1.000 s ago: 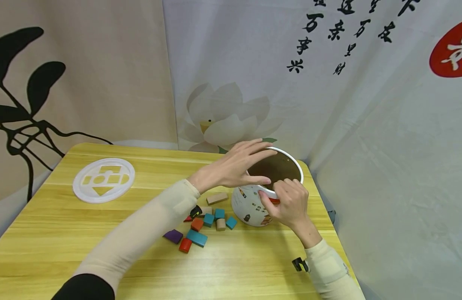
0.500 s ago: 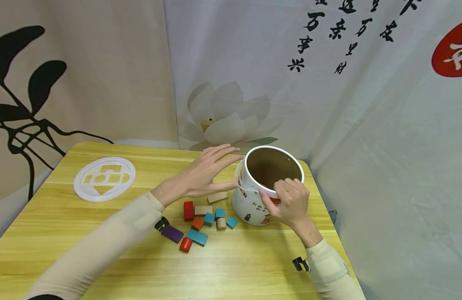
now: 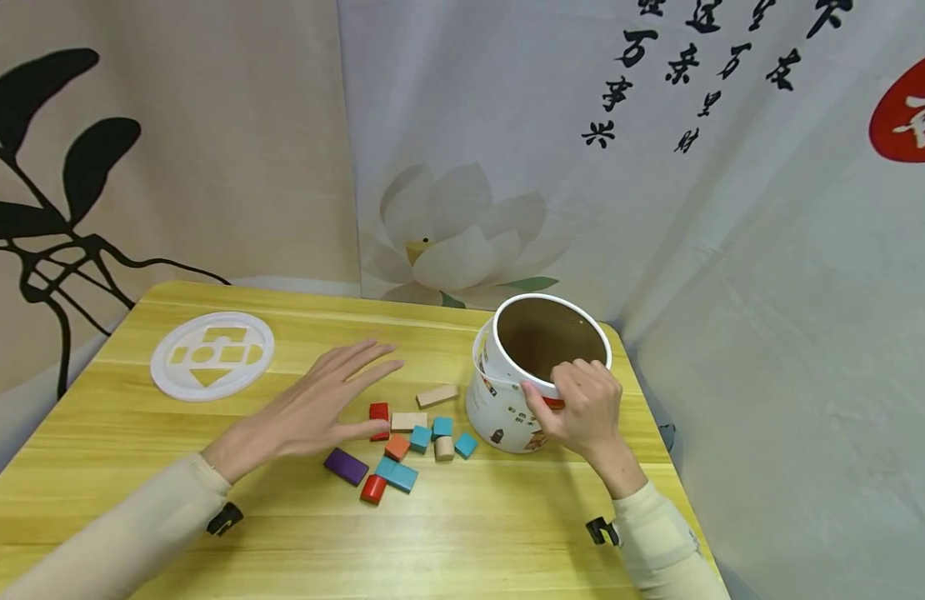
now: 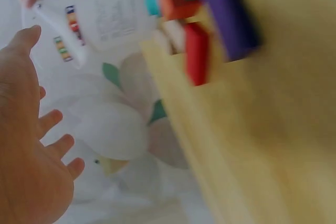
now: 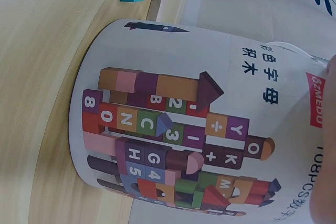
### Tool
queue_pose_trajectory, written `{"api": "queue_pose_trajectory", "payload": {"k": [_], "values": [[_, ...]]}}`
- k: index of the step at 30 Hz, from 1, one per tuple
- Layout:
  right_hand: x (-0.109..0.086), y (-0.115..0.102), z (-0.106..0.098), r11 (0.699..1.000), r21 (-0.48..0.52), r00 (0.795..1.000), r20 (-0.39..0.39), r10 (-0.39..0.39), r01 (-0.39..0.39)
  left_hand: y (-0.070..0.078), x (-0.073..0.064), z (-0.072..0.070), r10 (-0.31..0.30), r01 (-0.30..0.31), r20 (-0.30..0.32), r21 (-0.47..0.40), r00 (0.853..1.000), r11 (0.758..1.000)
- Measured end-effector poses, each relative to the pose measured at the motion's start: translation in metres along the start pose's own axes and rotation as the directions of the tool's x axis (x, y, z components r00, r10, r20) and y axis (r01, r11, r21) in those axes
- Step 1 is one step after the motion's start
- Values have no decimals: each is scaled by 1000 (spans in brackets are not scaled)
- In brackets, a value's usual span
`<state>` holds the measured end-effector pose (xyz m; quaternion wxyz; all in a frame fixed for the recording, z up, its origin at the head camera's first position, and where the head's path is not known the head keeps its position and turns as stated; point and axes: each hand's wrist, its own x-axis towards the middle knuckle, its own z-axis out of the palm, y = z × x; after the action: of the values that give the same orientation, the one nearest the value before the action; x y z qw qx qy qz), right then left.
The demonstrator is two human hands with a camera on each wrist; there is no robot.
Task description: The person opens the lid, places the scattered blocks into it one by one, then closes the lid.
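My right hand [image 3: 582, 408] grips the near rim of a white printed bucket [image 3: 500, 421], its thumb outside and its fingers curled over into the mouth. The bucket stands at the table's right side, and its brown inside shows no blocks. In the right wrist view the bucket's side [image 5: 241, 98] carries pictures of letter blocks. My left hand [image 3: 305, 412] hovers left of the toy blocks with spread fingers, holding nothing. Nearest to it are a purple block [image 3: 346, 467] and a red block [image 3: 378, 412]. A red cylinder [image 3: 373, 489] and a long blue block [image 3: 397, 474] lie close by.
A white lid with cut-out shapes [image 3: 245, 381] lies at the table's back left. Small blue cubes, an orange block [image 3: 397, 447] and a plain wooden block [image 3: 437, 396] lie beside the bucket. A printed curtain [image 3: 462, 125] hangs behind the table.
My left hand has moved from over the bucket's mouth leftward and down, to the left of the blocks. My right hand keeps its grip on the rim, and the bucket stays in place.
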<state>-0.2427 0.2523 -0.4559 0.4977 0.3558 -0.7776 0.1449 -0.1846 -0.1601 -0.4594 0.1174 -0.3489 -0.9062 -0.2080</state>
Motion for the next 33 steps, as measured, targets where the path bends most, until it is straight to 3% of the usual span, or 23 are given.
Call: {"api": "queue_pose_trajectory", "payload": {"k": [6,13,22,33], "values": [[0,0,-1,1000,3,1000,-9,-2,2,-1,-44,20,-66,67,61,-23,996,997],[0,0,0,1000,3,1000,-9,-2,2,2,-70,39,-104,108,106,-31,989,994],[2,-1,-1,1000,5,1000,-16,-6,6,1,-86,53,-108,113,138,-27,984,993],[3,-1,-1,1000,4,1000,-17,-13,13,-1,-87,59,-85,85,181,7,980,996]]}}
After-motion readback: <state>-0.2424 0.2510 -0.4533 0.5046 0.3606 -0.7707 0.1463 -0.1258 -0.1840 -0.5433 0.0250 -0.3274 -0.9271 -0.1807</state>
